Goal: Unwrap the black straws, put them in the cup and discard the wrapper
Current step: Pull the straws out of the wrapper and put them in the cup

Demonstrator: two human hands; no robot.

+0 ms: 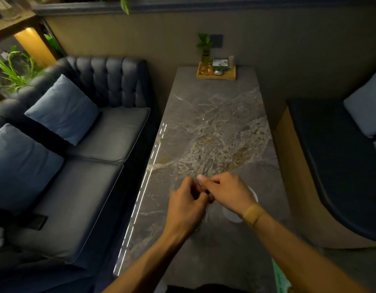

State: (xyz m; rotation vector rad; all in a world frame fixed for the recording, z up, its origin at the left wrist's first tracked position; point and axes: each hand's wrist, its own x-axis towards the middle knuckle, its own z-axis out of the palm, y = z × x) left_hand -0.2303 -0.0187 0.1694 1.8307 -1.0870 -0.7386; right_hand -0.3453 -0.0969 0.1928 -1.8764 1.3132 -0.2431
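Beside white cup (253, 194), hands pinched together

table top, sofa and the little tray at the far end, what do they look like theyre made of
Table top: looks like polished marble or a stone-look slab, grey with pale and brownish veins and a glossy streak of reflected light along its left edge.
Sofa: seemingly dark leather or faux leather, with a smooth sheen and button-tufted back.
Tray: probably wood or bamboo, warm yellow-brown and matte; too small to be sure.
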